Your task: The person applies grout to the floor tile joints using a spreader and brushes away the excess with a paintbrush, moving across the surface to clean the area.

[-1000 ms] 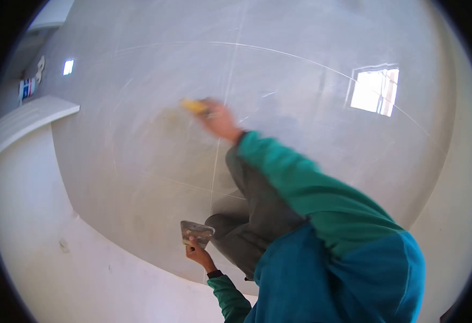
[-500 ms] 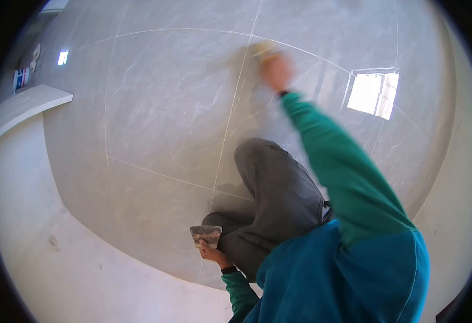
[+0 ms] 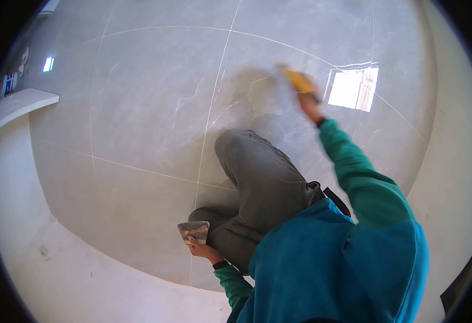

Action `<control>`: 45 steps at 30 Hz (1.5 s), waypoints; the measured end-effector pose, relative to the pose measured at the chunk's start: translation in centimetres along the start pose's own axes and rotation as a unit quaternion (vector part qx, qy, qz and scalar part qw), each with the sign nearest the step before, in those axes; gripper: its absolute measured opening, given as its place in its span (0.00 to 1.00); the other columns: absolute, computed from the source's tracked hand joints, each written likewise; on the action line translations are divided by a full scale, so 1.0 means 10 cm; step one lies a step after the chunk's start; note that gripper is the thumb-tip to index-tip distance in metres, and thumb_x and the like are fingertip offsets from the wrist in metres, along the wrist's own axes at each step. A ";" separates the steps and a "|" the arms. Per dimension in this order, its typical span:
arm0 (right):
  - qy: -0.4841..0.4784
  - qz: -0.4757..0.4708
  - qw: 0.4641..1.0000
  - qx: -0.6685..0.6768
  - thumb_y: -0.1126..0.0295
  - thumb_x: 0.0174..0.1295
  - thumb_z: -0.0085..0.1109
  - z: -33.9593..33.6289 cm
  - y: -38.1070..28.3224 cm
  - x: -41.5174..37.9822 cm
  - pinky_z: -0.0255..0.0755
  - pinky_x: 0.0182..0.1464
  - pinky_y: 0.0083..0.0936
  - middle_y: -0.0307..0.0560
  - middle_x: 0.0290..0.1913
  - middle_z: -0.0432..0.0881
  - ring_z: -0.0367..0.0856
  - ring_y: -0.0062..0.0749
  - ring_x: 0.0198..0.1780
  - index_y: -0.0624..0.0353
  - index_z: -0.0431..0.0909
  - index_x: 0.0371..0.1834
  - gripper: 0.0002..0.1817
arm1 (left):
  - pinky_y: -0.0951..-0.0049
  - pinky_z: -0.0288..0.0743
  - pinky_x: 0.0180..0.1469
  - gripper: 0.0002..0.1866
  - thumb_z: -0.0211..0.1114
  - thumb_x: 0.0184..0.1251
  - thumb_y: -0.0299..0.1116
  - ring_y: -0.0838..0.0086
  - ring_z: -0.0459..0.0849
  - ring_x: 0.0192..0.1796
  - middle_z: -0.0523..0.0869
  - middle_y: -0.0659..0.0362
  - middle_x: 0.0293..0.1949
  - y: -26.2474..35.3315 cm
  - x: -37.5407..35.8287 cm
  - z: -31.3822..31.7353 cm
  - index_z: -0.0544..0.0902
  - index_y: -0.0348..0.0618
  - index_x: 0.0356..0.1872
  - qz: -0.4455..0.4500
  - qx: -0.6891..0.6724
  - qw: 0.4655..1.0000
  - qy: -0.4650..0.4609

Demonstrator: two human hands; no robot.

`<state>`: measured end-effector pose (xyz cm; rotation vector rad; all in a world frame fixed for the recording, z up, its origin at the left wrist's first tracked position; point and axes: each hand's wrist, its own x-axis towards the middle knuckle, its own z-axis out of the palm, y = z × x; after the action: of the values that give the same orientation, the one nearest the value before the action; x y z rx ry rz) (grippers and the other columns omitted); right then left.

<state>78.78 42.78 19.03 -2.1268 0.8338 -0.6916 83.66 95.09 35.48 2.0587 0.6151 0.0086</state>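
My left hand (image 3: 200, 247) is closed around a putty knife, its wide, stained blade (image 3: 193, 231) resting near my bent knee. My right hand (image 3: 310, 103), stretched far forward and slightly blurred, grips a yellow hand tool (image 3: 299, 82) low over the grey tiled floor (image 3: 155, 107). The tool's exact kind is smeared by motion. Thin white grout lines cross between the tiles, and one long joint runs past my knee. Faint pale streaks mark the tile close to the tool.
My folded leg (image 3: 263, 172) takes up the middle of the floor. A white ledge (image 3: 31, 102) juts out at the left, with a blue, red and white container (image 3: 10, 83) behind it. Pale walls border both sides. Window light reflects (image 3: 352, 89) off the tiles at right.
My right hand has swept right and a little back toward me with the yellow tool. My left hand still holds the putty knife by my knee. The whole view has shifted slightly.
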 end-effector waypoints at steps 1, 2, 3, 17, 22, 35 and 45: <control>0.049 -0.005 0.996 -0.077 0.76 0.53 0.51 -0.68 0.31 0.03 0.67 0.49 0.32 0.54 0.44 0.75 0.72 0.47 0.49 0.62 0.74 0.44 0.14 | 0.70 0.71 0.42 0.24 0.55 0.63 0.42 0.68 0.77 0.38 0.79 0.50 0.40 0.05 -0.05 0.03 0.73 0.24 0.45 -0.005 0.004 1.000 -0.002; 0.107 0.048 0.962 -0.247 0.73 0.55 0.51 -1.17 0.72 -0.07 0.68 0.47 0.33 0.54 0.42 0.77 0.73 0.48 0.46 0.61 0.75 0.41 0.11 | 0.70 0.71 0.42 0.24 0.55 0.63 0.42 0.68 0.76 0.38 0.79 0.50 0.39 0.08 -0.05 0.05 0.73 0.24 0.45 -0.009 0.008 1.000 -0.009; 0.164 0.249 0.929 -0.220 0.67 0.57 0.50 -1.52 0.29 -0.01 0.70 0.43 0.36 0.52 0.38 0.79 0.76 0.50 0.41 0.61 0.75 0.41 0.12 | 0.70 0.71 0.42 0.24 0.55 0.63 0.42 0.68 0.76 0.38 0.79 0.50 0.39 0.05 -0.04 0.05 0.73 0.24 0.45 -0.007 0.008 1.000 -0.011; -0.169 0.129 0.977 0.033 0.53 0.49 0.58 1.12 -2.12 0.35 0.71 0.33 0.41 0.54 0.29 0.80 0.79 0.48 0.32 0.59 0.74 0.35 0.20 | 0.74 0.70 0.34 0.17 0.55 0.63 0.38 0.75 0.75 0.31 0.79 0.55 0.29 0.54 -0.25 0.19 0.76 0.28 0.33 0.021 -0.085 0.991 -0.104; -0.127 0.224 0.959 0.122 0.58 0.51 0.64 -0.49 -0.69 -0.19 0.73 0.35 0.22 0.44 0.34 0.80 0.79 0.24 0.34 0.63 0.71 0.42 0.22 | 0.77 0.66 0.30 0.13 0.57 0.62 0.35 0.79 0.71 0.27 0.77 0.60 0.26 1.28 -0.68 0.85 0.77 0.31 0.31 0.098 -0.016 0.979 -0.176; -0.350 0.131 0.843 0.387 0.40 0.57 0.46 -1.03 -2.30 -0.47 0.32 0.69 0.32 0.60 0.70 0.35 0.32 0.44 0.71 0.69 0.31 0.67 0.51 | 0.71 0.43 0.65 0.33 0.32 0.69 0.53 0.69 0.52 0.65 0.55 0.52 0.64 2.03 -1.46 2.20 0.54 0.35 0.64 0.063 -0.137 0.732 -0.664; -0.042 0.238 0.970 0.004 0.63 0.54 0.58 -0.95 -0.66 -0.04 0.62 0.23 0.28 0.46 0.15 0.70 0.64 0.23 0.19 0.67 0.72 0.22 0.15 | 0.64 0.29 0.69 0.35 0.26 0.67 0.59 0.59 0.35 0.71 0.36 0.47 0.69 1.43 -0.06 2.12 0.52 0.43 0.67 0.214 0.196 0.860 -0.420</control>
<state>74.27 42.38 29.66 -1.8296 1.2329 -0.3483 94.32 71.88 35.57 2.2624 -0.4227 -0.7728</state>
